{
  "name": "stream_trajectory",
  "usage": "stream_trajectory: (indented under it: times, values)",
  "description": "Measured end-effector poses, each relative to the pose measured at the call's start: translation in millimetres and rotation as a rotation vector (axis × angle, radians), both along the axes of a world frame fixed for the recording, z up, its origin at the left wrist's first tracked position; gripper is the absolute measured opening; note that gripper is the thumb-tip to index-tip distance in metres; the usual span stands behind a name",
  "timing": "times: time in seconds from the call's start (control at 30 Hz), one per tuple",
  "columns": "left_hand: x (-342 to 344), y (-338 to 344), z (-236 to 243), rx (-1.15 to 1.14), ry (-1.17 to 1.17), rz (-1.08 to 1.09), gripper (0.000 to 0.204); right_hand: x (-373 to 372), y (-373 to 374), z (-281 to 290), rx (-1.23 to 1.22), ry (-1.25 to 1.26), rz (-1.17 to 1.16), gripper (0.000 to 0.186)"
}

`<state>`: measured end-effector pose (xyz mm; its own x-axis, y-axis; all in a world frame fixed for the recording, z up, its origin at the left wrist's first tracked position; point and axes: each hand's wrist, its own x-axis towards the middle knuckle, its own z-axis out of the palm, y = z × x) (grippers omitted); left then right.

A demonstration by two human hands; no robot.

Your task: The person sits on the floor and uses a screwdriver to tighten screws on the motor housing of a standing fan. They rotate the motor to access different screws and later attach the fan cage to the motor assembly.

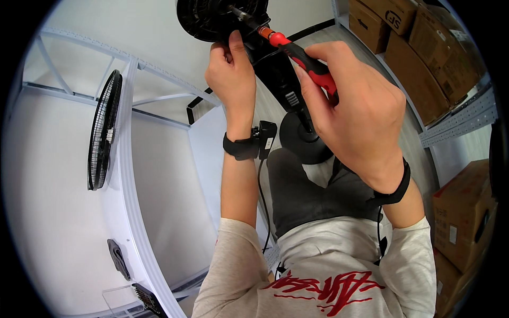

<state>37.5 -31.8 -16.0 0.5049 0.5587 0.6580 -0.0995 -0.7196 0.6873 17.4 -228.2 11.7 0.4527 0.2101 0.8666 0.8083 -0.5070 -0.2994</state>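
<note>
And here the slim screwdriver with the red-and-black handle [330, 85] is gripped firmly in the right hand [360, 106], its fingers wrapped closed around the handle. The metal shaft is aimed up and leftward, its tip brought over the middle of the round black plastic fan housing [199, 21]; whether contact is made there cannot be told. Below, the left hand [233, 74] is raised to the lower edge of that housing, fingers curled and thumb extended upward; whether the edge is pinched cannot be made out. The housing is seen at the upper end of a long black column [281, 79], with a round black base [303, 146] below. Over on the left, a round black wire grille [101, 132] is seen almost edge-on by a white metal-framed shelf [130, 206].
</note>
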Motion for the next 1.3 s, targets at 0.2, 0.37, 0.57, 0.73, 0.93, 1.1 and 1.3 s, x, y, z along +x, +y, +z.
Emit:
stream_trajectory:
  times: [0.2, 0.37, 0.57, 0.73, 0.93, 1.1, 1.3]
  values:
    - [1, 0, -1, 0.039, -0.014, 0.015, 0.059, 0, 1, -1, -0.020, 0.002, -0.009, 0.021]
    - [0, 1, -2, 0.027, -0.005, 0.008, 0.060, 0, 4, 3, -0.053, -0.015, -0.022, 0.021]
    - [-1, 3, -2, 0.027, -0.035, -0.002, 0.058, -4, 11, 6, -0.076, -0.015, -0.069, 0.021]
    - [0, 3, -3, 0.030, -0.020, 0.003, 0.055, -6, 12, 10, -0.101, -0.085, -0.155, 0.022]
    - [2, 2, -4, -0.007, -0.057, -0.037, 0.056, -10, 16, 16, -0.086, 0.007, -0.162, 0.023]
    - [2, 3, -3, 0.024, -0.052, -0.007, 0.055, -14, 16, 21, -0.154, -0.008, -0.169, 0.022]
    - [0, 4, -4, 0.016, -0.018, -0.024, 0.047, -15, 13, 24, -0.218, 0.017, -0.210, 0.023]
